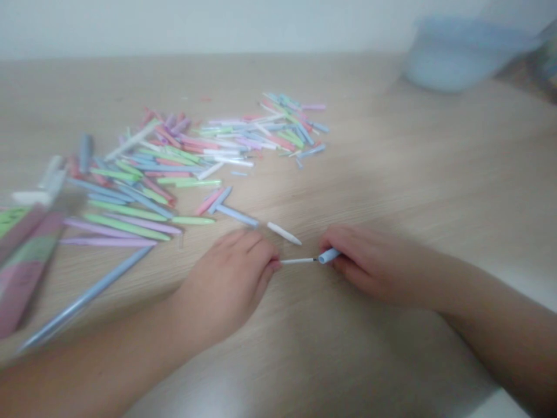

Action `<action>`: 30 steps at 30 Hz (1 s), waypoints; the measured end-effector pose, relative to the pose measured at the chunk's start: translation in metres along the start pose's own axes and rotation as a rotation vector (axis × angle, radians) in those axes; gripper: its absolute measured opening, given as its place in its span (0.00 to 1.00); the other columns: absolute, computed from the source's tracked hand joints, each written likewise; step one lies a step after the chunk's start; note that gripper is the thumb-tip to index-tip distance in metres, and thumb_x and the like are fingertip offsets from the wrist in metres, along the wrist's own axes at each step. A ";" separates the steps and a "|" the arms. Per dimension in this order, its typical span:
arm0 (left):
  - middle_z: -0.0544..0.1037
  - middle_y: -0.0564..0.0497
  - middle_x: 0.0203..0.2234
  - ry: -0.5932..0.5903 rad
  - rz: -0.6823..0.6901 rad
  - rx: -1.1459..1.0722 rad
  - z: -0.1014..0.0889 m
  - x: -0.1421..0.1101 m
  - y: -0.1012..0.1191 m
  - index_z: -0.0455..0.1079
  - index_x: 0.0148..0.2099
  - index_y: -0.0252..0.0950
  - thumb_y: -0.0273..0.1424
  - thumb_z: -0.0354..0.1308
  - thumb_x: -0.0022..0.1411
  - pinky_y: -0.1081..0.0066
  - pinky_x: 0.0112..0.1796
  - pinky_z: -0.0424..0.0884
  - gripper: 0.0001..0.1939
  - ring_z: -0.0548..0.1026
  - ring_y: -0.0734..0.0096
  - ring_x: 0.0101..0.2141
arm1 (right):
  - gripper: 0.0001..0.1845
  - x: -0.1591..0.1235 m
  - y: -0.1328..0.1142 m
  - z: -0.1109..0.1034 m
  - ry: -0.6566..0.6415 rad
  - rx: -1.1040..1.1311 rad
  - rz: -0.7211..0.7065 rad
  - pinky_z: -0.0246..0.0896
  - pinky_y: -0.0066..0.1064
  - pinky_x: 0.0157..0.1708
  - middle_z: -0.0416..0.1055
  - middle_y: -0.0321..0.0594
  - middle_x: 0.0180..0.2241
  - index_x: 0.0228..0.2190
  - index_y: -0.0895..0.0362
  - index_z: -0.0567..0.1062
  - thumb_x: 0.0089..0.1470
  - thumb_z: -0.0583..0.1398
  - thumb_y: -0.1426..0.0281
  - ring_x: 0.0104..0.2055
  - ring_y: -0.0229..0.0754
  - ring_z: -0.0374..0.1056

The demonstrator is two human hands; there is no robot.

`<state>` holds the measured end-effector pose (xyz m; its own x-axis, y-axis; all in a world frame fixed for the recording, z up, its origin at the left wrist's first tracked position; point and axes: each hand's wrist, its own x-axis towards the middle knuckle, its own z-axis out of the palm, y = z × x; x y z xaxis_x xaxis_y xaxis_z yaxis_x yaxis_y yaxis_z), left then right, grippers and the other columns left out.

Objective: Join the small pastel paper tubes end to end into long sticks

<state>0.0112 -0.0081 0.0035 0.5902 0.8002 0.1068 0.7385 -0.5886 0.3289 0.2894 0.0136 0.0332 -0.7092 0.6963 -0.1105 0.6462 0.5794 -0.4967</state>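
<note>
My left hand (235, 278) is closed, with thumb and finger pinching a thin white pen refill (298, 261). The refill's dark tip points right, at the open end of a light blue pen barrel (329, 255). That barrel is gripped in my right hand (369, 261), whose fingers are closed around it. Whether the tip is just inside the barrel or only at its mouth, I cannot tell. Just beyond the gap between my hands lies a white pen tip section (284, 233). A blue pen part (237, 215) rests past my left knuckles.
A loose pile of pastel pen parts (187, 157) spreads across the left and middle of the wooden table (391, 174). At the left edge are pink and green packs (30, 267) and a long blue stick (87, 299). A blurred light blue bin (461, 55) stands at the back right.
</note>
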 end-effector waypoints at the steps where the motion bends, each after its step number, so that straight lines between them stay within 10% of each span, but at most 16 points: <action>1: 0.76 0.47 0.36 0.003 -0.001 0.002 0.000 0.000 0.000 0.72 0.41 0.37 0.31 0.51 0.76 0.53 0.44 0.71 0.10 0.75 0.52 0.41 | 0.06 0.000 0.000 0.000 0.005 -0.003 -0.004 0.63 0.37 0.37 0.74 0.41 0.38 0.40 0.54 0.72 0.65 0.56 0.75 0.40 0.47 0.72; 30: 0.75 0.46 0.36 -0.025 0.006 -0.011 -0.001 0.002 0.001 0.70 0.41 0.37 0.32 0.46 0.78 0.54 0.45 0.70 0.14 0.74 0.54 0.40 | 0.05 0.000 0.005 -0.006 0.053 0.055 -0.050 0.62 0.35 0.38 0.75 0.41 0.39 0.41 0.53 0.72 0.65 0.56 0.73 0.38 0.45 0.70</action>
<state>0.0122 -0.0068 0.0052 0.6030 0.7931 0.0853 0.7310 -0.5922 0.3389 0.2945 0.0193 0.0355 -0.7231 0.6897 -0.0392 0.5929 0.5905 -0.5475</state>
